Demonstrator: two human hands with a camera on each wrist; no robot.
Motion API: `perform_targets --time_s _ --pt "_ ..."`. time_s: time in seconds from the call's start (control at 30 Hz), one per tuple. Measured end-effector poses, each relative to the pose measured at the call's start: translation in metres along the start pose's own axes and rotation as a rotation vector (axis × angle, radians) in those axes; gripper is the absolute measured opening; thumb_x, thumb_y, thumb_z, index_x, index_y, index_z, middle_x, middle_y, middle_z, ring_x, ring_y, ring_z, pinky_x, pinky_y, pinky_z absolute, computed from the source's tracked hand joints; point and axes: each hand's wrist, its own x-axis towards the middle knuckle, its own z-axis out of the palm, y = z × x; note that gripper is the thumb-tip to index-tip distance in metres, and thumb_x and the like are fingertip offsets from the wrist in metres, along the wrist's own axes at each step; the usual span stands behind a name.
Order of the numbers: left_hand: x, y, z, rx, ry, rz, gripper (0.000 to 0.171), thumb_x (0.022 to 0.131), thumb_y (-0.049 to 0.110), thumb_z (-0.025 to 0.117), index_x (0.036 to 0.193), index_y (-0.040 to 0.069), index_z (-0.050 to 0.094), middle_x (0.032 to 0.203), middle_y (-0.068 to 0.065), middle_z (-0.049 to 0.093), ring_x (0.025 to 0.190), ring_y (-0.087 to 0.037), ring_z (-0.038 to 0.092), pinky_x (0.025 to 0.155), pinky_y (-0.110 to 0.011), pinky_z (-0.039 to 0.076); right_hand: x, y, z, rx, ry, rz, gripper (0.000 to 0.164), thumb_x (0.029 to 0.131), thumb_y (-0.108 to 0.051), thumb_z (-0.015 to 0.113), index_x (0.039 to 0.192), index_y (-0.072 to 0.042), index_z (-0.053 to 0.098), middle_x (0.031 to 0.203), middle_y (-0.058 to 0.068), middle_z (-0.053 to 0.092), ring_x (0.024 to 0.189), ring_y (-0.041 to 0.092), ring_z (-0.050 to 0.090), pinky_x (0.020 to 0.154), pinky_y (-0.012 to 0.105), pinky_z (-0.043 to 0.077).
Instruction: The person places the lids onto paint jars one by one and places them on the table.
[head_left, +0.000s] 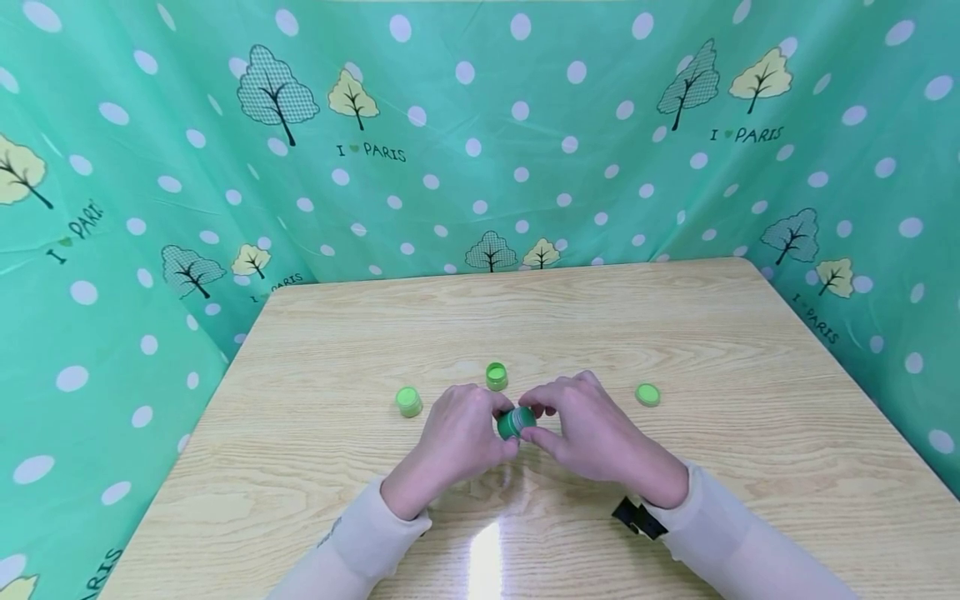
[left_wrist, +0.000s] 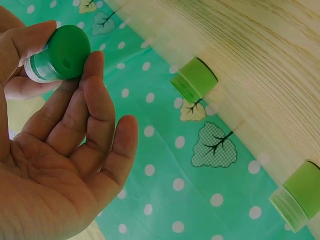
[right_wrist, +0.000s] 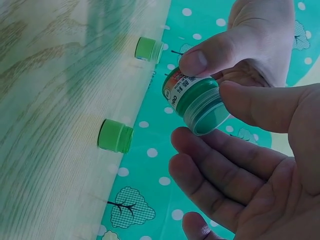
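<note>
My left hand (head_left: 467,423) grips a small dark green paint jar (head_left: 507,426) by its body, thumb on the printed label (right_wrist: 181,86). The jar is tilted, its dark green base (left_wrist: 71,52) toward the left wrist camera. At the jar's other end is a clear screw lid (right_wrist: 206,114). My right hand (head_left: 588,427) pinches this lid between thumb and fingertips, the thumb right at its rim. Just beyond the hands stands an uncapped light green jar (head_left: 497,377). To the left is a light green jar with a clear lid (head_left: 408,402).
A loose round light green lid (head_left: 648,395) lies right of my right hand on the wooden table (head_left: 345,333). A green dotted cloth (head_left: 480,158) hangs behind and at both sides. A black strap (head_left: 639,518) shows under the right sleeve.
</note>
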Motion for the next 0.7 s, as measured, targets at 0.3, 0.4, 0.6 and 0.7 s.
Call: perform_targets --time_s 0.3,0.4,0.6,0.7 --pt "-0.0001 0.0002 -0.0006 0.019 0.005 0.015 0.012 0.067 0.012 0.083 0.074 0.019 0.074 0.063 0.014 0.059 0.055 -0.004 0.043 0.052 -0.021 0.039 0.0008 0.0033 0.0029 0.005 0.002 -0.024 0.015 0.089 -0.028 0.081 0.097 -0.016 0.078 0.078 -0.017 0.067 0.07 0.003 0.059 0.082 0.038 0.039" --pt "0.0 -0.0001 -0.0005 0.021 0.006 0.019 0.012 0.067 0.012 0.081 0.071 0.019 0.073 0.061 0.014 0.057 0.054 -0.004 0.04 0.052 -0.021 0.038 0.0011 0.0041 0.0031 -0.009 0.003 -0.022 0.013 0.091 -0.032 0.078 0.092 -0.018 0.078 0.074 -0.018 0.064 0.064 -0.001 0.052 0.082 0.039 0.04" --pt "-0.0005 0.0001 0.0006 0.016 0.01 0.025 0.011 0.066 0.011 0.08 0.069 0.018 0.072 0.059 0.014 0.054 0.054 -0.004 0.039 0.05 -0.021 0.037 0.0009 0.0048 0.0026 -0.033 -0.008 0.002 0.022 0.096 -0.037 0.072 0.08 -0.022 0.074 0.064 -0.021 0.058 0.054 -0.003 0.044 0.083 0.042 0.041" --pt "-0.001 -0.0001 0.0018 0.018 0.014 0.031 0.012 0.066 0.011 0.082 0.073 0.018 0.074 0.062 0.013 0.059 0.054 -0.004 0.041 0.053 -0.021 0.039 0.0003 0.0052 0.0029 -0.037 -0.01 0.011 0.028 0.097 -0.039 0.069 0.074 -0.024 0.07 0.058 -0.022 0.052 0.051 -0.003 0.042 0.083 0.042 0.041"
